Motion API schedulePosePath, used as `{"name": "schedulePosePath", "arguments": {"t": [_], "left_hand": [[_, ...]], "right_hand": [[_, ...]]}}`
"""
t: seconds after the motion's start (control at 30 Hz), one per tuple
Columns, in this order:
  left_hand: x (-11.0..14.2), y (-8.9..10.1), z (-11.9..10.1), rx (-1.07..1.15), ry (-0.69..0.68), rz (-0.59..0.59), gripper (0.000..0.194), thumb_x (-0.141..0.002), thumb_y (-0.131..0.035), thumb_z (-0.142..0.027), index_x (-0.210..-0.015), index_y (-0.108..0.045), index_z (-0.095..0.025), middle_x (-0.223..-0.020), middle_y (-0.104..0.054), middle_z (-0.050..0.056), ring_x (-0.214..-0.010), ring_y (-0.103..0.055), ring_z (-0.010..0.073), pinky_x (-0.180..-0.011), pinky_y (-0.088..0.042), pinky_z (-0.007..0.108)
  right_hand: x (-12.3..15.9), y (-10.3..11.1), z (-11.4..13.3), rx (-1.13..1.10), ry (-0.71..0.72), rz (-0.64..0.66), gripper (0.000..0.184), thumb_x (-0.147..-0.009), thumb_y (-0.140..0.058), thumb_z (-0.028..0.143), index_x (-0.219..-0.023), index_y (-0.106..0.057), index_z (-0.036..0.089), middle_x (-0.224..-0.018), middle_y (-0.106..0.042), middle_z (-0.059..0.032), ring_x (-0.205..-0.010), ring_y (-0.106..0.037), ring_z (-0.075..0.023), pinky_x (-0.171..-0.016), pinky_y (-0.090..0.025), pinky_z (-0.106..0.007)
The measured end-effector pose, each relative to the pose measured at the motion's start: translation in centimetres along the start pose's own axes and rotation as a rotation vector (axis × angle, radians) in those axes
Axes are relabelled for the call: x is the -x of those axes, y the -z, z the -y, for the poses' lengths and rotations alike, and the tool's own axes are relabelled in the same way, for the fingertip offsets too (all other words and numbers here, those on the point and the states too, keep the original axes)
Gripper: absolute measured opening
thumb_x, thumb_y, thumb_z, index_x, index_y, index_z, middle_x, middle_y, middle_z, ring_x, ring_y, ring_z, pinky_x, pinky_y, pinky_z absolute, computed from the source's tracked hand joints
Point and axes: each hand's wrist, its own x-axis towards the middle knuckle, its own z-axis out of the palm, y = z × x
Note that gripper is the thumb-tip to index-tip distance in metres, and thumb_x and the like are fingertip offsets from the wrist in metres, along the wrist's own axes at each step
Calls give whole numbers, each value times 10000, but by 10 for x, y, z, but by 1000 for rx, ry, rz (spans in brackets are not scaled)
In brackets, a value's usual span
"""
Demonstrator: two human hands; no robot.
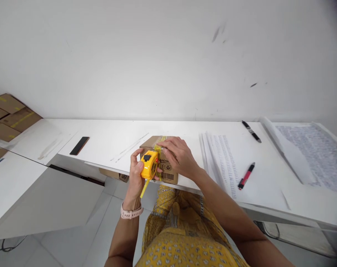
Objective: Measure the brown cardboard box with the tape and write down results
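A yellow tape measure (149, 165) with a black button is gripped in my left hand (135, 174), a short yellow strip sticking out at its lower end. Right behind it, a small brown cardboard box (169, 177) with yellow tape and a barcode sits at the table's front edge. My right hand (181, 154) rests over the top of the box with bent fingers, the fingertips by the yellow tape near the tape measure. Whether those fingertips pinch anything is hard to make out.
Right of the box lie printed sheets (221, 163), a red pen (246, 176) and a black pen (251, 131). Handwritten pages (313, 155) are at the far right. A dark phone-like slab (79, 145) lies left. Brown boxes (14, 116) are stacked at the far left.
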Motion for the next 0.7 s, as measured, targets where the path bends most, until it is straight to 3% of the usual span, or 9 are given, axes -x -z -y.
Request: {"name": "schedulePosePath", "arguments": {"t": [0.17,0.4,0.7], "left_hand": [[-8,-2,-2,61,-52,108,717,-684,-769,-523,-1246,-389,-293,-930,-701,51,-723,-740,282,-513,-587,329],[-4,8,-8,0,22,239,714,-709,-745,-521,-1274,-387,-273,-883,-701,45,-599,-718,242,-454,-559,294],[7,18,4,-43,-22,266,776,-697,-793,-525,-1322,-384,-316,-978,-713,49,-735,-736,252,-678,-604,394]], "right_hand": [[1,4,1,-26,64,55,319,-957,-440,195,-1224,-611,228,-1068,-662,-92,-1023,-576,-249,-893,-452,-432],[-11,25,-3,-301,192,355,385,-980,-453,302,-1347,-564,271,-1197,-678,-79,-1105,-600,-231,-956,-486,-458],[-23,23,-5,-732,-173,527,269,-856,-673,395,-1084,-704,256,-1004,-712,-38,-942,-665,-191,-836,-552,-375]]}}
